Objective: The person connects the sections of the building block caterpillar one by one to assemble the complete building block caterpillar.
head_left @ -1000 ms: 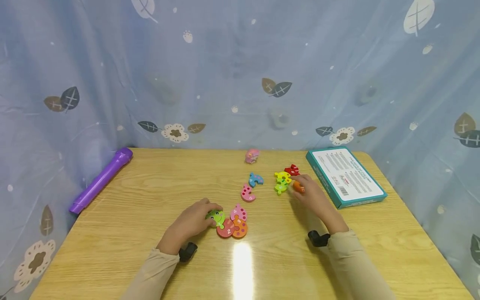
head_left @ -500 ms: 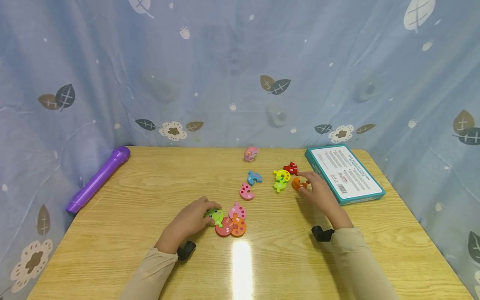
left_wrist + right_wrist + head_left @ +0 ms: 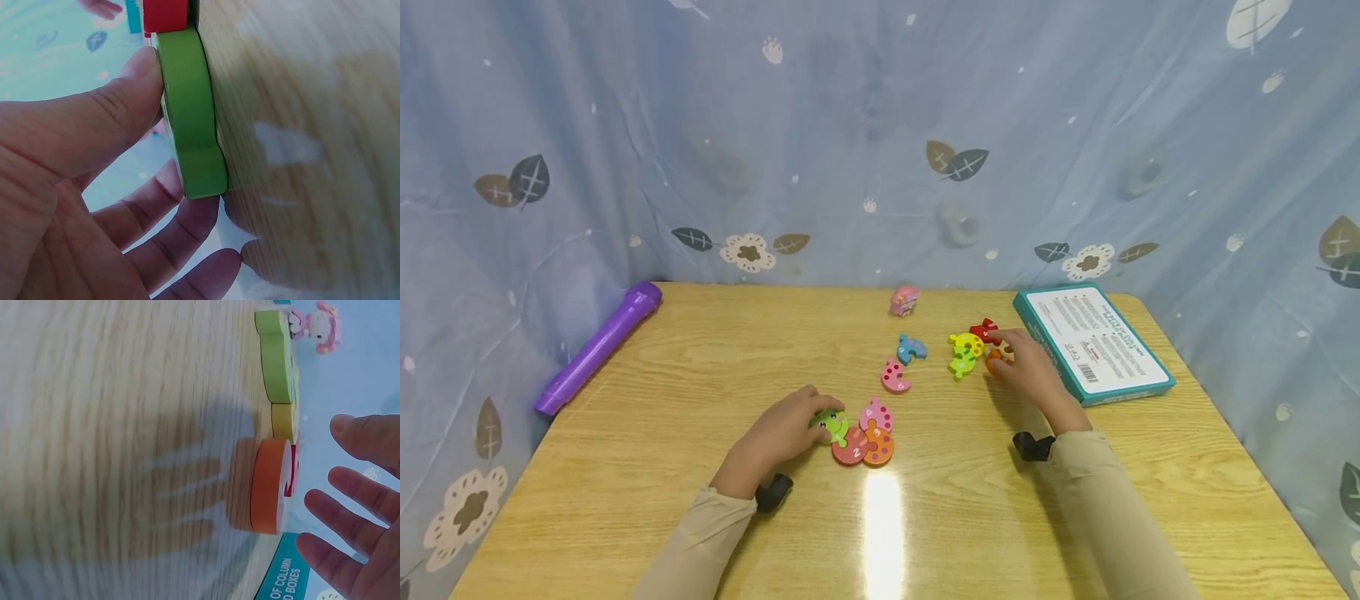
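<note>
In the head view my left hand (image 3: 782,429) pinches the green smiling caterpillar-head puzzle piece (image 3: 837,427) at its left side. The left wrist view shows the thumb on its top face and fingers at its edge. Joined to the head are a red piece marked 2 (image 3: 850,447), an orange spotted piece marked 3 (image 3: 880,447) and a pink piece marked 4 (image 3: 876,414). Over a loose orange piece (image 3: 269,487) my right hand (image 3: 1032,371) hovers with fingers spread, a gap showing in the right wrist view. Its fingertips overlap the red striped piece (image 3: 983,331) in the head view.
Yellow (image 3: 967,343) and light green pieces (image 3: 962,363) lie left of the right hand. Blue (image 3: 912,347) and pink pieces (image 3: 894,377) lie mid-table. A pink figurine (image 3: 904,300) stands at the back, a teal box (image 3: 1093,342) right, a purple microphone-shaped tube (image 3: 598,350) left.
My right hand moves off the orange piece, first a little to the right, then back left and farther toward the red striped piece. The left hand stays at the green head.
</note>
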The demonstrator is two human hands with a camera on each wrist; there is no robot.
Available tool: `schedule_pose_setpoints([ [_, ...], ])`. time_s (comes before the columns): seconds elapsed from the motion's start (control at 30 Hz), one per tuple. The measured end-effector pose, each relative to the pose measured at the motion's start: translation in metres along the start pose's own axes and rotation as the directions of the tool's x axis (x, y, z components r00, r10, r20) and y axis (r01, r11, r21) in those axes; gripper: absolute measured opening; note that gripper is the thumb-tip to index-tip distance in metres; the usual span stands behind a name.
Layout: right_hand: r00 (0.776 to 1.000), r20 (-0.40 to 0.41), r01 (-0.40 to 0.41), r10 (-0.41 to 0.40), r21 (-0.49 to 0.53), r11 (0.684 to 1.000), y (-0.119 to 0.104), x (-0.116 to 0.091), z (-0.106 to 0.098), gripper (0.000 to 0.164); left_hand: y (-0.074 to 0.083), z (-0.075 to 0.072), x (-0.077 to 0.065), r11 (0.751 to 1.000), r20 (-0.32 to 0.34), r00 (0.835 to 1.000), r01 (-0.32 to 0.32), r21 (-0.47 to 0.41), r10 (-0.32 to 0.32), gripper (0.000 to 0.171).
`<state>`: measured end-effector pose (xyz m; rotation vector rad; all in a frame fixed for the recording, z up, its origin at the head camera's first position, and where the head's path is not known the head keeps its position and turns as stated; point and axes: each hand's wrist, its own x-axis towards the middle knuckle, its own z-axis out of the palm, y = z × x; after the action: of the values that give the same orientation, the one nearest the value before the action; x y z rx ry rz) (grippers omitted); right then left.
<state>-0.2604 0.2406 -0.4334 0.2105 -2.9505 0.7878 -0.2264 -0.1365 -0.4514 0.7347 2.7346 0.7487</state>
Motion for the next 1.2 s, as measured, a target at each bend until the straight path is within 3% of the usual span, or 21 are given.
schedule_pose_setpoints([
  [0.23,0.998,-0.011,0.063,-0.063,0.0,0.998,-0.005,0.004,0.006,0.044,0.002,-0.004,0.002,1.0,-0.009,1.0,-0.022,-0.01,0.022,0.037],
  [0.47,0.994,0.043,0.101,-0.101,0.001,0.995,-0.017,0.007,0.013,0.045,0.002,-0.005,0.005,1.0,-0.006,1.0,-0.024,-0.001,0.024,0.037],
  [0.63,0.991,0.103,0.099,-0.089,-0.096,0.99,-0.028,0.011,0.02,0.05,0.001,-0.006,0.004,1.0,-0.01,1.0,-0.023,0.0,0.023,0.038],
  [0.9,0.989,0.15,0.031,0.011,-0.281,0.959,-0.043,0.01,0.03,0.06,-0.001,-0.003,0.001,1.0,0.0,1.0,-0.01,-0.002,0.01,0.038],
  [1.2,0.984,0.176,0.073,-0.041,-0.179,0.981,-0.053,-0.003,0.038,0.049,-0.001,-0.002,-0.001,1.0,0.004,1.0,-0.002,-0.016,0.002,0.038],
])
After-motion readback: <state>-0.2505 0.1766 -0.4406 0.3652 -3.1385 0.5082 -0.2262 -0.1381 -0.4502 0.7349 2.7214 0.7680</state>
